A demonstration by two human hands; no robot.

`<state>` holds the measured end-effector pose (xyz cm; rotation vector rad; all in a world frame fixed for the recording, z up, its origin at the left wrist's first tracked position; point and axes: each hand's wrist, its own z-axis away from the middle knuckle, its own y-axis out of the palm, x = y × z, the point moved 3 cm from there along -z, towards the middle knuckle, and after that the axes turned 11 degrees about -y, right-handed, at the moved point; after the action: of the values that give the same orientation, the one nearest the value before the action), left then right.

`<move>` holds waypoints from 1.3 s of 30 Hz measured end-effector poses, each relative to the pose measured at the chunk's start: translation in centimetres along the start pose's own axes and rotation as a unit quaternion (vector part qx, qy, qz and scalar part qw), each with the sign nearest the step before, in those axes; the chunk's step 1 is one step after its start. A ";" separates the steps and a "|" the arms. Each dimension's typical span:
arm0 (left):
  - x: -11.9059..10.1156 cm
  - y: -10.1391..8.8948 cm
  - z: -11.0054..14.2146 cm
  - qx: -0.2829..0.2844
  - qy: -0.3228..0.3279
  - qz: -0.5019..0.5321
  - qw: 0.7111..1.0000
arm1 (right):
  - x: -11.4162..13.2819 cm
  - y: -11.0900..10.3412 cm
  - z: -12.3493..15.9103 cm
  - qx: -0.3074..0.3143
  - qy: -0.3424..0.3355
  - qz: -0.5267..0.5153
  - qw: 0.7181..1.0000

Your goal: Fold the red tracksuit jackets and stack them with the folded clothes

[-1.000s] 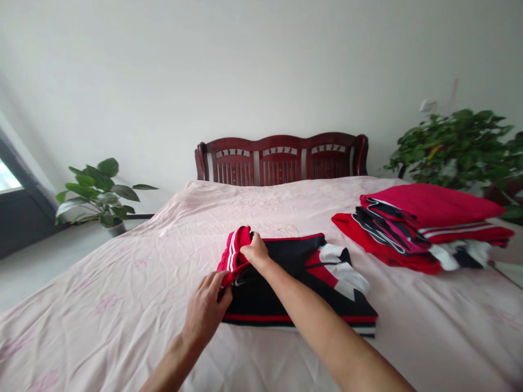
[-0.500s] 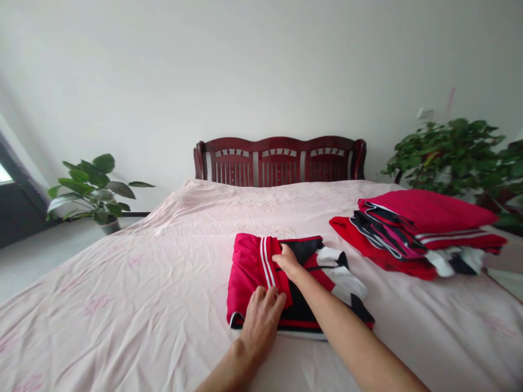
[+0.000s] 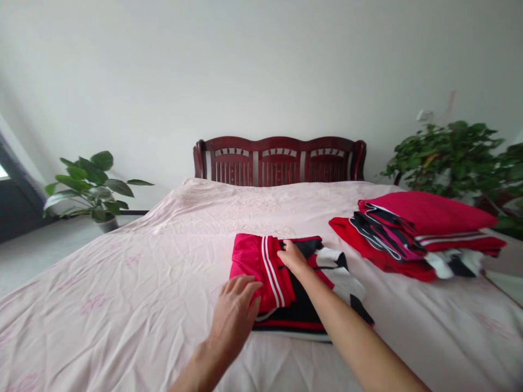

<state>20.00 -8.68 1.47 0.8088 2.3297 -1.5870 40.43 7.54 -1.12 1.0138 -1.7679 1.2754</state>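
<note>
A folded red, black and white garment [image 3: 302, 305] lies in the middle of the pink bed sheet [image 3: 134, 288]. Its red flap with white stripes [image 3: 261, 267] is folded over the left part. My left hand [image 3: 232, 318] rests flat on the near left edge of that red flap, fingers stretched out. My right hand [image 3: 292, 256] presses on the far right edge of the flap, fingers lying on the cloth.
A stack of folded red, black and white clothes [image 3: 417, 234] sits at the right on the bed. A dark wooden headboard [image 3: 280, 159] stands at the far end. One potted plant [image 3: 90, 188] is at the left, another plant [image 3: 453, 155] at the right.
The red striped part, bunched in both hands a second ago, has been laid over the garment's left side. My left hand slid left along its near edge; my right hand barely moved.
</note>
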 end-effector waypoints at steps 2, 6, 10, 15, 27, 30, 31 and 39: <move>1.6 -1.2 0.4 -0.011 -0.039 -0.009 0.999 | 1.4 0.2 -0.3 -0.009 -0.042 0.047 0.998; 3.1 -0.7 1.9 0.032 -0.039 0.018 0.999 | 5.4 3.0 -0.3 0.036 -0.154 0.084 0.984; 3.2 0.9 2.8 0.049 -0.022 -0.006 0.999 | 7.9 7.9 0.6 0.123 -0.286 0.126 0.942; 3.4 1.6 3.4 0.066 -0.003 -0.040 0.997 | 5.1 10.5 -0.3 0.203 -0.254 0.287 0.901; 3.9 1.9 4.1 0.068 -0.006 -0.046 0.997 | 1.5 8.2 -2.4 0.166 -0.134 0.416 0.884; 3.7 2.0 4.2 0.053 0.003 -0.044 0.998 | 3.4 8.2 -2.7 0.146 -0.133 0.428 0.882; 3.6 2.0 4.2 0.051 0.006 -0.044 0.998 | 4.2 8.3 -2.9 0.141 -0.135 0.428 0.882; 3.2 2.2 3.7 0.042 0.032 -0.051 0.997 | 7.7 12.3 -4.3 0.129 -0.172 0.417 0.883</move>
<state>18.10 -10.47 -3.23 0.7795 2.3978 -1.7376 26.53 12.71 1.88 0.6297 -2.5029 1.9825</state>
